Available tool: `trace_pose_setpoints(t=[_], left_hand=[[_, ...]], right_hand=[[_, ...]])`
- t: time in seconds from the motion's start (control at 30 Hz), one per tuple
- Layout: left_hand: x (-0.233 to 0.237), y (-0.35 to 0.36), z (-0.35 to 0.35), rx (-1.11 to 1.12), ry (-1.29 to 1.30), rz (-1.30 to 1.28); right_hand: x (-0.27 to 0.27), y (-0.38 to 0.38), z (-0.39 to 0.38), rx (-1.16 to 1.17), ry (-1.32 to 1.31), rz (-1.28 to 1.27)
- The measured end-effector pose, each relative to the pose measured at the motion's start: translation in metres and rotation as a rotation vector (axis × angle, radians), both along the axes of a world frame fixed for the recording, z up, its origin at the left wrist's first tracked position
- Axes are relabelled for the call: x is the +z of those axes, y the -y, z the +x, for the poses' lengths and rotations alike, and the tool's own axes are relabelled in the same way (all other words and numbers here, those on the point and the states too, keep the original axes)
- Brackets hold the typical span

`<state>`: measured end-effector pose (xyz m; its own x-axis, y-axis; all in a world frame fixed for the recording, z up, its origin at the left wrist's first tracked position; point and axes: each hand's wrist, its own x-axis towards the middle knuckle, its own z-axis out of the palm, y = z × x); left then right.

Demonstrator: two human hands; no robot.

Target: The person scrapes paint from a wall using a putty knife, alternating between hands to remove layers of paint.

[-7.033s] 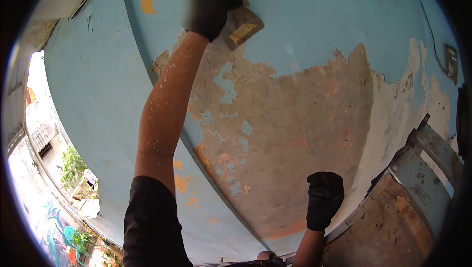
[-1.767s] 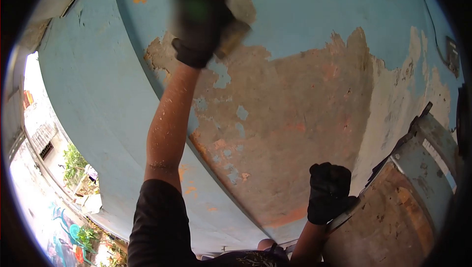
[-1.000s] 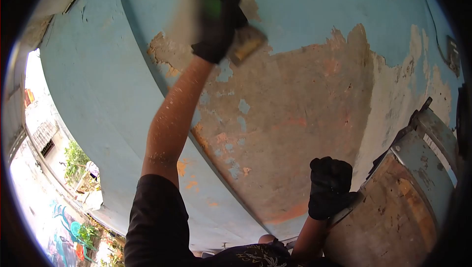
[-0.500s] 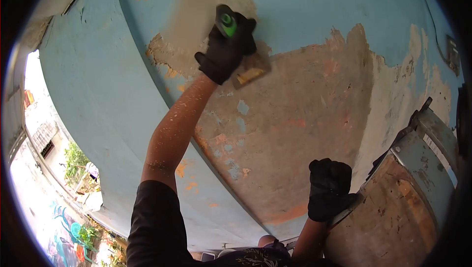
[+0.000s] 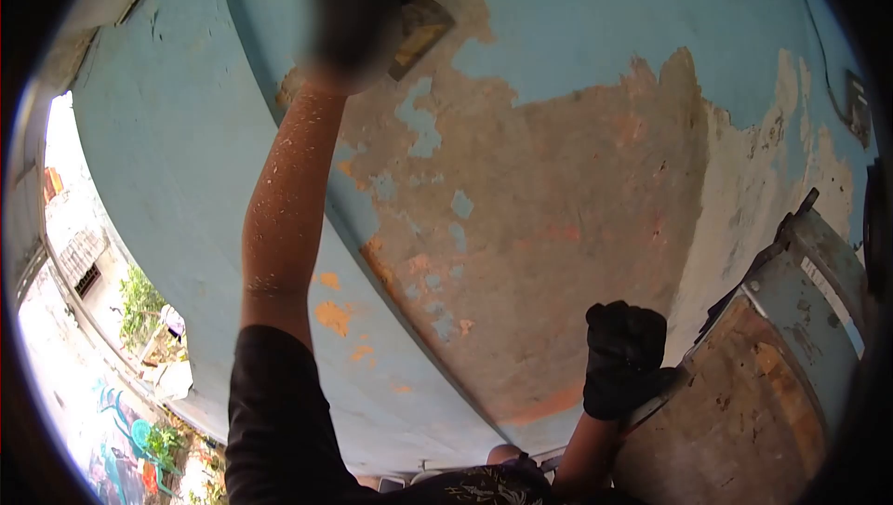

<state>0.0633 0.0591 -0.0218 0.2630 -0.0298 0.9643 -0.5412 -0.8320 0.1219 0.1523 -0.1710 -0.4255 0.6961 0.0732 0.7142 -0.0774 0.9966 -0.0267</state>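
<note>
My left hand [image 5: 352, 26], in a black glove and partly blurred, is high on the wall with its fingers wrapped round a scraper. The scraper's wide blade [image 5: 423, 33], with a yellowish patch, sticks out to the right of the hand against the wall. A bit of its green handle shows at the top edge. Behind it is the wall [image 5: 577, 179], bare grey-brown where the blue paint is gone. My right hand [image 5: 625, 356], also black-gloved, is closed low on the right, beside the edge of a worn wooden panel [image 5: 726, 403]; what it holds, if anything, is hidden.
Blue paint [image 5: 605, 21] with ragged edges surrounds the bare area. A vertical wall edge [image 5: 372, 254] runs down the left. A switch plate [image 5: 858, 105] with a cable is at the far right. An opening on the left shows plants [image 5: 139, 305] outside.
My left hand has moved up and to the left with the scraper. Paint patches that it covered are now visible. My right hand has stayed in place.
</note>
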Motion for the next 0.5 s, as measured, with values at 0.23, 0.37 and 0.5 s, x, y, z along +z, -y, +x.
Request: trace_pose_setpoints(t=[0.23,0.37,0.5], left_hand=[[-0.028,0.005,0.019,0.337,0.144,0.305],[0.012,0.039,0.014,-0.025,0.125,-0.022],[-0.060,0.007,0.015,0.039,-0.098,-0.107]], right_hand=[[0.002,0.006,-0.004,-0.069,0.016,-0.127],[0.013,-0.003,0.000,-0.094,0.008,0.008],[-0.016,0.006,0.008,0.624,-0.244,0.224]])
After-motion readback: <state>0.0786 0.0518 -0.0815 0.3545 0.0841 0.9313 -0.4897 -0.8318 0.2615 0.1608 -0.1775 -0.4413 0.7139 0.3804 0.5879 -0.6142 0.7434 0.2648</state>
